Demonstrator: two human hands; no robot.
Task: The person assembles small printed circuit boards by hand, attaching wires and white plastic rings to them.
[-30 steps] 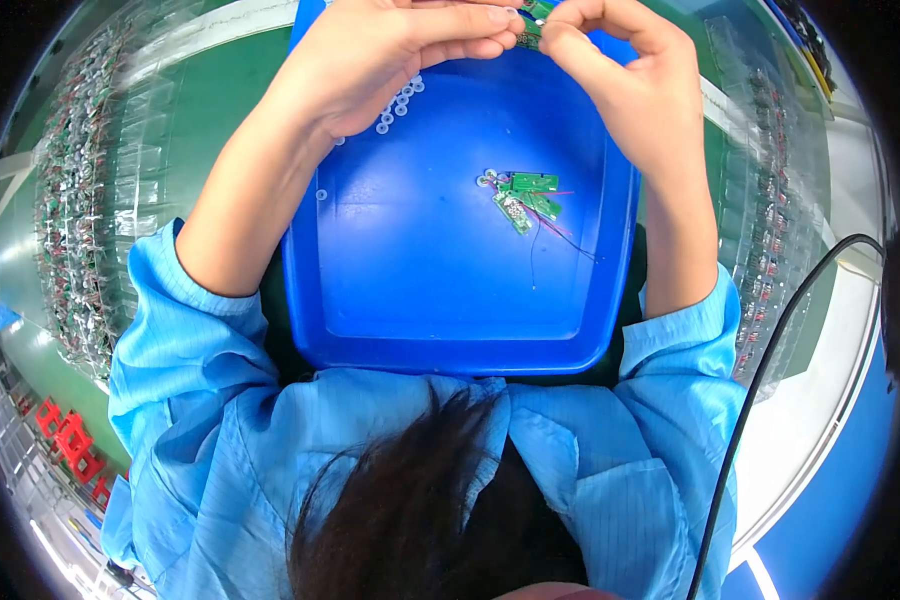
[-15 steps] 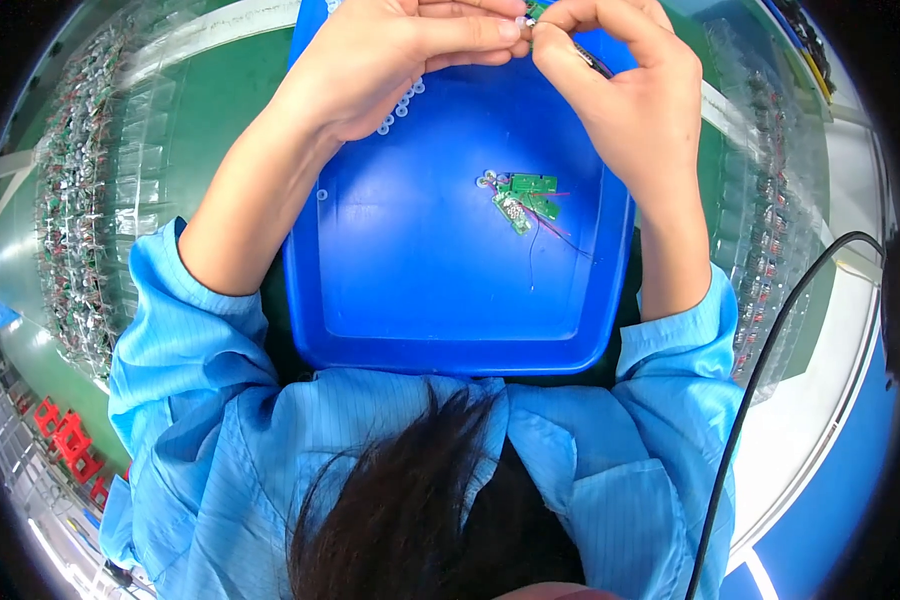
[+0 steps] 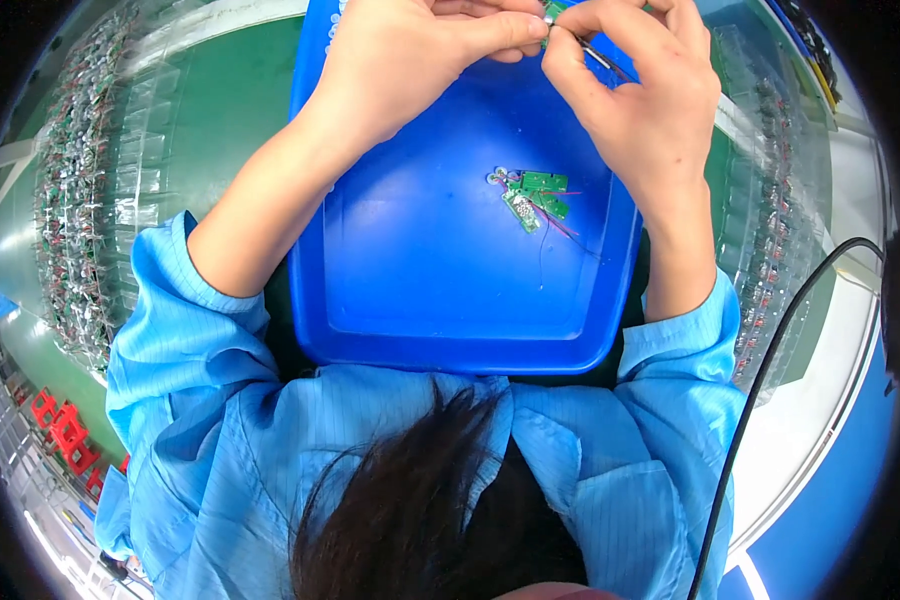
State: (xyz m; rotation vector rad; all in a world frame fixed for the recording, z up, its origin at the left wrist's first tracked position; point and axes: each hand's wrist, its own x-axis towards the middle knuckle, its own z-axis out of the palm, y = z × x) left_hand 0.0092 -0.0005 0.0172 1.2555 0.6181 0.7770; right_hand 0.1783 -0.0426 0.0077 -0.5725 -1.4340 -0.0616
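Observation:
At the upper edge of the view, above the far part of a blue tray (image 3: 450, 352), my two hands meet. My left hand (image 3: 425, 45) is closed, with thumb and fingers pinching a small green circuit board (image 3: 551, 12), most of it hidden by the fingers. Between the thumb and fingers of my right hand (image 3: 642, 75) is a slim dark tool (image 3: 606, 64), its tip close to the board; its exact kind is unclear. Down in the tray lie several green circuit boards (image 3: 544, 186) with thin red and black wires (image 3: 560, 226) and small round pieces (image 3: 497, 176) attached.
Small white round pieces (image 3: 334, 18) sit along the tray's far left side. Clear plastic trays packed with wired parts (image 3: 75, 190) line the green table at left, with similar ones (image 3: 770, 220) at right. A black cable (image 3: 745, 400) curves past my right arm. Red stools (image 3: 68, 428) stand lower left.
Both hands have shifted slightly to the right, still holding the board and the slim tool. The tray and its boards appear a little further right, and my left forearm covers more white round pieces.

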